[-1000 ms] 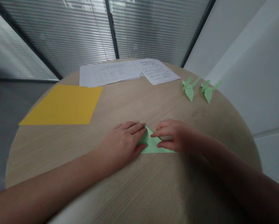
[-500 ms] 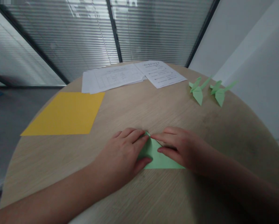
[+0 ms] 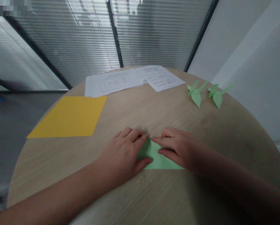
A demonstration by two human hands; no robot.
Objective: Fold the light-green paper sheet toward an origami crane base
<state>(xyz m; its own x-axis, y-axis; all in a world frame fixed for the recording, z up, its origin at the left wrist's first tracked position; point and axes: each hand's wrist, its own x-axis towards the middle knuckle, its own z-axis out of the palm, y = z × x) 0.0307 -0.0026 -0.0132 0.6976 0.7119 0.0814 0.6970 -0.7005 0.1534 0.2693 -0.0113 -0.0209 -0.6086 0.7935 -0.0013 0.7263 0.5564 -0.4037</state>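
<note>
A folded sheet of green origami paper [image 3: 162,161] lies on the table in front of me, its straight edge toward me and its peak pointing away. My left hand [image 3: 128,151] covers its left side, fingertips pinned near the peak and thumb resting on the lower part. From the other side, my right hand [image 3: 178,145] bears on the slanted right edge, its index fingertip close to the peak and its thumb lower down. Both hands hold the paper against the tabletop. Fingers hide much of the peak and the left corner.
On the round wooden table [image 3: 121,115], a yellow sheet [image 3: 69,117] lies at left. Printed white papers [image 3: 116,82] lie at the far edge. Two folded green paper cranes [image 3: 196,97] [image 3: 217,97] stand at the far right. Glass with blinds [image 3: 154,37] rises behind.
At the peak, the small raised green tip between the fingertips now shows less. Both hands have stayed nearly in place. The background sits slightly lower in view.
</note>
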